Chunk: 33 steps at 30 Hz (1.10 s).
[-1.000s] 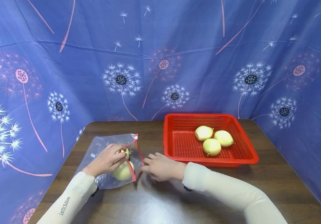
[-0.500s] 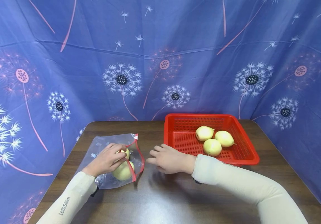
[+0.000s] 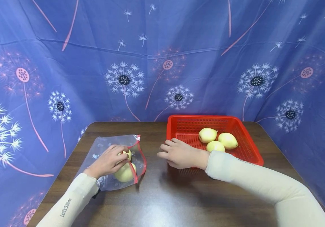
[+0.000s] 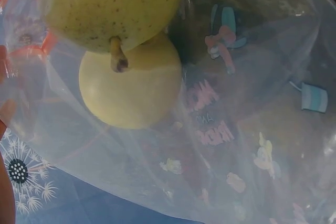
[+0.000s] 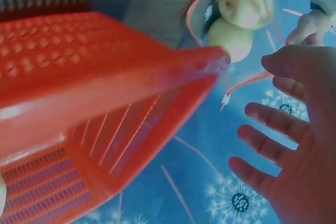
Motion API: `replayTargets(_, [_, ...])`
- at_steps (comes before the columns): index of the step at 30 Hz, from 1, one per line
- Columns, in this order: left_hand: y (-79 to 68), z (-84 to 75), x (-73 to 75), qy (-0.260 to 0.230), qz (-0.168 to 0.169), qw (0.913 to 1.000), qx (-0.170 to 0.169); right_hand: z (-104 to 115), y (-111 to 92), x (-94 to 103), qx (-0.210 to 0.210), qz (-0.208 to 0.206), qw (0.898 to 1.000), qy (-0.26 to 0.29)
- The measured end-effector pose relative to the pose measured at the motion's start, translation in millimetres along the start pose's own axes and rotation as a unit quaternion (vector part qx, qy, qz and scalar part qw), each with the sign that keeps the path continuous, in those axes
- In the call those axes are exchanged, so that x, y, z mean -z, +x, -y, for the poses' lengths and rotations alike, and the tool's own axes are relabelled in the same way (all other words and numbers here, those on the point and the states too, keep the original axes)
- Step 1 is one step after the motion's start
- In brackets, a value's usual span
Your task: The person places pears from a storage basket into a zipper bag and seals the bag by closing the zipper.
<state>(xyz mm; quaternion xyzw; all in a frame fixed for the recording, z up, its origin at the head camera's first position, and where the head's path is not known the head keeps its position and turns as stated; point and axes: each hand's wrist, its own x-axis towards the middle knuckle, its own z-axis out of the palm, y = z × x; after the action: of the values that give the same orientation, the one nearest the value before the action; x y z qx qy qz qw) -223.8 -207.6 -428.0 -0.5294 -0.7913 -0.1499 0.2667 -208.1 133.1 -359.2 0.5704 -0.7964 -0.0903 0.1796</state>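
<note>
On the left of the table lies a clear plastic zip bag (image 3: pixel 102 143) with a red-edged mouth facing right. Two pale yellow pears (image 3: pixel 124 173) are inside it, one partly hidden by my hand. My left hand (image 3: pixel 109 161) pinches the red upper edge of the bag's mouth. In the left wrist view the two pears (image 4: pixel 128 90) show through the printed plastic. My right hand (image 3: pixel 183 154) is in front of the left corner of a red basket (image 3: pixel 248 138), fingers spread and holding nothing. Three pears (image 3: pixel 207 135) sit in the basket, the nearest partly covered by my sleeve.
The dark wooden table (image 3: pixel 151 201) carries the bag and basket, with a gap of bare wood between them. A blue dandelion-print cloth (image 3: pixel 156 37) hangs behind and along the sides. In the right wrist view the basket's rim (image 5: pixel 157 69) stands close to my fingers.
My right hand has moved away from the bag's mouth, to the right and up toward the basket. The left hand, bag and pears stay as they were.
</note>
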Motion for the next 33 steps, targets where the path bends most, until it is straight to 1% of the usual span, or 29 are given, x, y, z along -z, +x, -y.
replayTargets(2, [0.1, 0.0, -0.1, 0.003, -0.002, 1.0, -0.001, -4.2, -3.1, 1.6, 0.0, -0.007, 1.0, 0.003])
replayTargets(4, [0.1, -0.1, -0.4, 0.003, -0.004, 1.0, -0.003, -8.4, -6.3, 3.3, -0.003, -0.006, 1.0, 0.008])
replayTargets(9, [-0.7, -0.4, -0.9, 0.002, -0.006, 1.0, -0.004, -20.6, -13.7, 4.0, -0.007, 0.008, 1.0, 0.019])
replayTargets(14, [-0.7, -0.2, -0.5, 0.003, -0.003, 1.0, 0.001, -35.1, -21.6, 2.3, -0.008, 0.026, 0.999, 0.018])
replayTargets(18, [-0.9, -0.4, 0.1, 0.004, 0.001, 1.0, 0.002, -46.2, -27.3, -0.1, -0.013, 0.03, 0.999, 0.025])
replayTargets(22, [-0.9, -0.6, 0.8, 0.006, 0.003, 1.0, 0.001, -57.0, -33.3, -2.9, -0.027, 0.039, 0.998, 0.031])
replayTargets(29, [-1.1, -1.3, 1.9, 0.01, 0.009, 0.9999, 0.006, -79.0, -50.4, -14.4, -0.054, 0.073, 0.996, 0.009])
replayTargets(33, [-1.3, -2.2, 1.7, 0.011, 0.009, 0.9999, 0.005, -92.3, -62.4, -21.8, -0.075, 0.097, 0.992, 0.004])
